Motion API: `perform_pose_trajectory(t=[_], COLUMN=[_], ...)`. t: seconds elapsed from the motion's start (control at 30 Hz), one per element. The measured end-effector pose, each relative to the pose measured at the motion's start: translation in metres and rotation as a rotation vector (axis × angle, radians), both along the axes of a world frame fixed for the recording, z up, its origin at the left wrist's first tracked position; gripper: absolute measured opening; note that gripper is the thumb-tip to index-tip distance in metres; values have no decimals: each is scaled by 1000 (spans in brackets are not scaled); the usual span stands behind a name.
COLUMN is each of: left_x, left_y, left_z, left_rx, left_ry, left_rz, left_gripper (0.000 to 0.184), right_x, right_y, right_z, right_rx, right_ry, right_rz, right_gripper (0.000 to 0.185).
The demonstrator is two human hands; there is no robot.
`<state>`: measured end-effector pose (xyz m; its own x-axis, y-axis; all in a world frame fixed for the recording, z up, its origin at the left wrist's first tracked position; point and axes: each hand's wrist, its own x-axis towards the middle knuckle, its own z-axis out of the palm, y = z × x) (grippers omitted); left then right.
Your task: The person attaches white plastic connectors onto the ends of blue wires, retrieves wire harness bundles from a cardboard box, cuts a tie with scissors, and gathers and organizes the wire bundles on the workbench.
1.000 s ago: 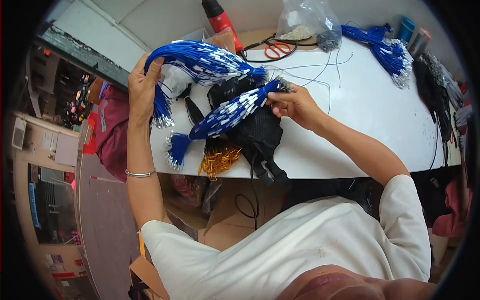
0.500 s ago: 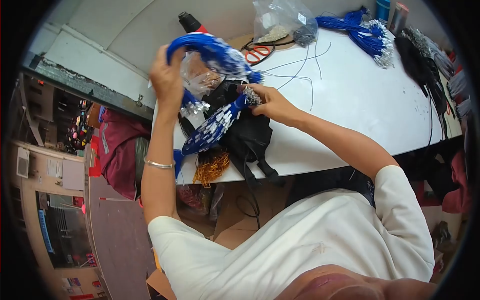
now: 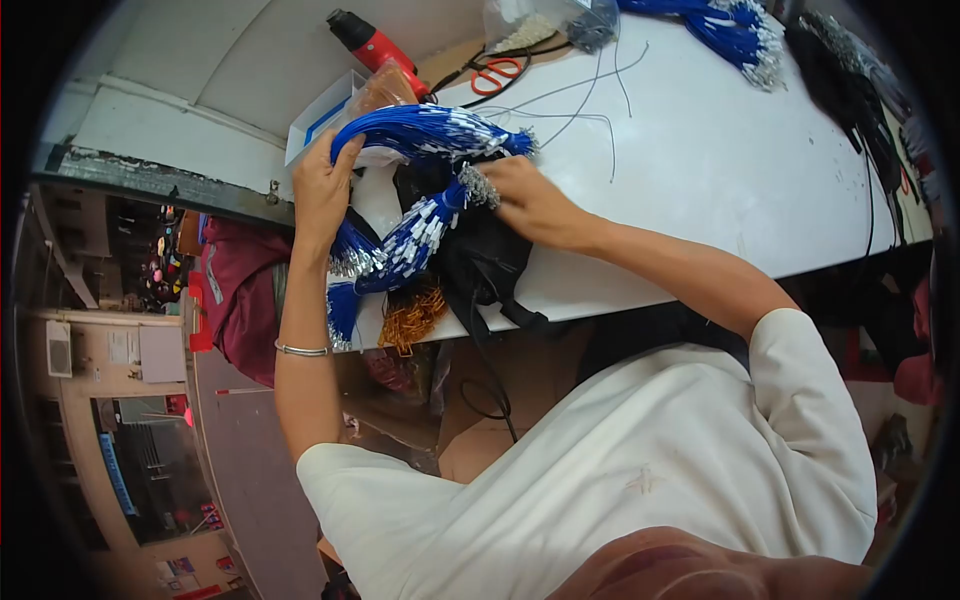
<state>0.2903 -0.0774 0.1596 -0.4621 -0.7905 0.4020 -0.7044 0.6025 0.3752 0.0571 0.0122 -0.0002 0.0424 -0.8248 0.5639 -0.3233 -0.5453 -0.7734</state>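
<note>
My left hand (image 3: 322, 190) grips the bend of a thick bundle of blue cords with white tags (image 3: 420, 125), thumb closed over it, above the left end of the white tabletop (image 3: 690, 190). My right hand (image 3: 535, 205) has its fingers curled at the silver-tipped end of a second blue, white-tagged bundle (image 3: 415, 240); I cannot tell whether they pinch it. This one slants toward the near left corner, beside black mesh fabric (image 3: 485, 255) and gold cords (image 3: 412, 315) at the near edge.
</note>
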Motion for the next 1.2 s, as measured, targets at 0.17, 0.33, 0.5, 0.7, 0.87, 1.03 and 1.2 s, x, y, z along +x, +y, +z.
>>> perform_pose_trajectory(t=[0.17,0.33,0.5,0.7,0.87,1.03,1.2], left_x=[-1,-9,12,40,38,33,25], left_y=[9,3,-9,-31,-37,-39,-35], left_z=[-2,13,37,8,-13,-2,0], left_rx=[55,-86,-87,80,115,118,144], left_ry=[75,27,-24,-75,-32,-38,-30], left_rz=[55,14,76,177,177,196,194], left_gripper=[31,31,35,40,41,42,42], right_x=[-30,-44,-36,-36,-39,-46,-57], right_y=[-41,-86,-84,-97,-113,-117,-111], right_z=[-8,7,42,42,29,26,20], right_rx=[182,-100,115,369,475,738,807], right_ry=[-231,322,71,-102,-179,-391,-540], right_rz=[-357,-207,5,108,163,333,450], right_gripper=[36,46,45,36,35,43,55])
